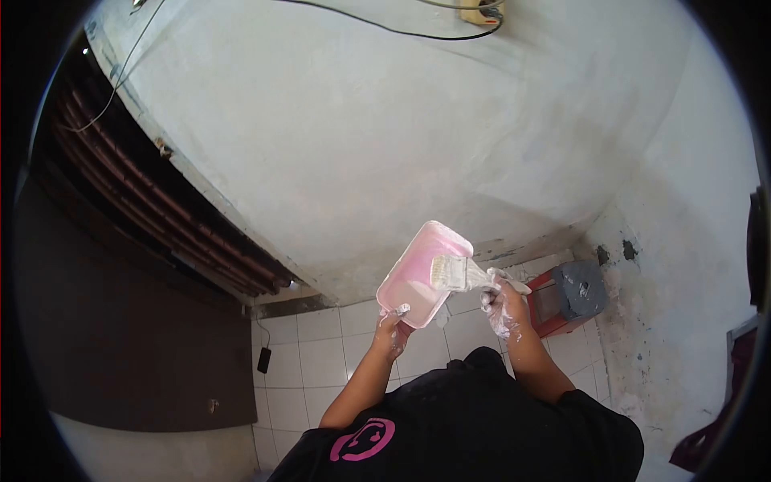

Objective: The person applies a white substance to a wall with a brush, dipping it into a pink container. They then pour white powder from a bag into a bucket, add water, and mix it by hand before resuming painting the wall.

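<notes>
My left hand [394,325] grips the near edge of a pink plastic tray [401,269], thumb over the rim. White paint coats part of the tray's inside. In my right hand [506,309] is a wide paintbrush [456,274], fingers closed round its handle. The brush's bristles are caked white and overlap the tray's right side in this view. White paint is smeared on both hands, most thickly on the right.
Ahead stands a pale, patchy wall [401,145] with a black cable [385,28] running to a socket box [482,12]. A red and grey box [580,291] sits on the tiled floor [321,361] at right. At left is a dark door [136,321]; a black phone-like object [263,360] lies near it.
</notes>
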`<state>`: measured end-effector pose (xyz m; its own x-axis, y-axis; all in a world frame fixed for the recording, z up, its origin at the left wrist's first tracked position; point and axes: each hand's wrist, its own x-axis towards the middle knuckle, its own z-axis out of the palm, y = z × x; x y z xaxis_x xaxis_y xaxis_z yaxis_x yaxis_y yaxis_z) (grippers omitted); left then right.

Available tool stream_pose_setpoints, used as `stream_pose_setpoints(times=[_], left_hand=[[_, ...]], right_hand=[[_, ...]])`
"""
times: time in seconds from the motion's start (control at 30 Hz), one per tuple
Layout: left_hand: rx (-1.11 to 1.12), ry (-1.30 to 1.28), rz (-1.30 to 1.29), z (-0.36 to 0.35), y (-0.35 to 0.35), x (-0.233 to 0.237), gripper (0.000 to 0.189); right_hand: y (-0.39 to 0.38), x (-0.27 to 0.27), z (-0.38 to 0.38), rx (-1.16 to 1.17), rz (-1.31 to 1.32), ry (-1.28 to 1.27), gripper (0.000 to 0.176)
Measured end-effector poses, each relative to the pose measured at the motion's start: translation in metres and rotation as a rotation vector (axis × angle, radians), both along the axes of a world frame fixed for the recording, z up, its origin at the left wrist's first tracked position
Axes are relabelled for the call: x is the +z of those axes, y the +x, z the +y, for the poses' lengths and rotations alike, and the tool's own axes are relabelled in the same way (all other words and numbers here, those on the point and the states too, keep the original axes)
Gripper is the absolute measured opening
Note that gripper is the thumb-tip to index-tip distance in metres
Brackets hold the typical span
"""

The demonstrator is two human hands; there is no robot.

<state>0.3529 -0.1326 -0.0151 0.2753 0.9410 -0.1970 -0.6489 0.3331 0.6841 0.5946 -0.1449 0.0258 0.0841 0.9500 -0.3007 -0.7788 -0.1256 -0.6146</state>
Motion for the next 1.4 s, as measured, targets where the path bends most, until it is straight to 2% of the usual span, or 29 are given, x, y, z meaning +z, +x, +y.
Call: stream_pose_setpoints(times=[0.03,0.07,0.13,0.17,0.23,0.27,0.43,0.5,0.53,0.63,0.67,0.77,0.93,1.03,1.1,1.13,1.17,1.23,1.3,1.37,1.4], left_hand=[[0.002,-0.014,0.010,0.004,0.000,0.001,0.057],[-0.009,-0.011,0.013,0.008,0.001,0.004,0.057],[-0.041,0.011,0.108,0.015,0.013,0.006,0.064],[-0.050,0.018,0.109,0.024,0.017,0.006,0.064],[-0.058,0.037,0.116,0.042,0.023,0.006,0.063],[-0.067,0.045,0.118,0.050,0.030,0.007,0.063],[-0.063,0.093,0.100,0.084,0.073,0.020,0.061],[-0.066,0.128,0.097,0.097,0.091,0.024,0.061],[-0.067,0.155,0.089,0.103,0.101,0.025,0.061],[-0.021,0.144,0.059,0.117,0.119,0.028,0.062],[-0.011,0.148,0.054,0.122,0.124,0.031,0.062],[0.026,0.174,0.028,0.129,0.147,0.038,0.063],[0.020,0.137,-0.090,0.140,0.172,0.036,0.060],[0.035,0.150,-0.081,0.145,0.182,0.040,0.060],[0.075,0.158,-0.021,0.147,0.189,0.037,0.065],[0.100,0.154,0.041,0.146,0.192,0.034,0.071],[0.114,0.152,0.041,0.145,0.192,0.031,0.071],[0.148,0.176,0.032,0.141,0.193,0.026,0.072],[0.172,0.151,0.035,0.142,0.185,0.031,0.072],[0.191,0.143,0.043,0.138,0.179,0.030,0.072],[0.186,0.132,0.050,0.137,0.175,0.027,0.073]], right_hand=[[0.001,0.002,0.002,-0.003,0.135,-0.031,0.016],[0.004,0.003,0.006,-0.014,0.137,-0.027,0.016],[0.020,0.003,0.013,-0.006,0.459,0.016,0.013],[0.026,0.005,0.020,-0.014,0.459,0.024,0.013],[0.038,0.011,0.035,-0.060,0.568,0.140,0.014],[0.048,0.015,0.045,-0.073,0.664,0.276,0.016],[0.095,0.041,0.090,-0.083,0.517,0.395,0.018],[0.114,0.049,0.110,-0.090,0.558,0.553,0.021],[0.122,0.049,0.120,-0.019,0.552,0.633,0.022],[0.137,0.062,0.141,-0.056,0.647,0.623,0.020],[0.141,0.068,0.149,-0.005,0.730,0.630,0.020],[0.169,0.079,0.175,0.062,0.681,0.679,0.020],[0.196,0.105,0.200,0.133,0.809,0.733,0.022],[0.202,0.111,0.212,0.081,0.728,0.728,0.022],[0.203,0.117,0.212,-0.161,0.320,0.661,0.024],[0.200,0.119,0.213,-0.249,0.198,0.582,0.025],[0.197,0.121,0.215,-0.235,0.201,0.579,0.025],[0.190,0.123,0.218,-0.346,-0.050,0.454,0.026],[0.168,0.130,0.226,-0.350,-0.093,0.514,0.024],[0.151,0.134,0.230,-0.395,-0.272,0.575,0.020],[0.141,0.133,0.233,-0.413,-0.247,0.628,0.016]])
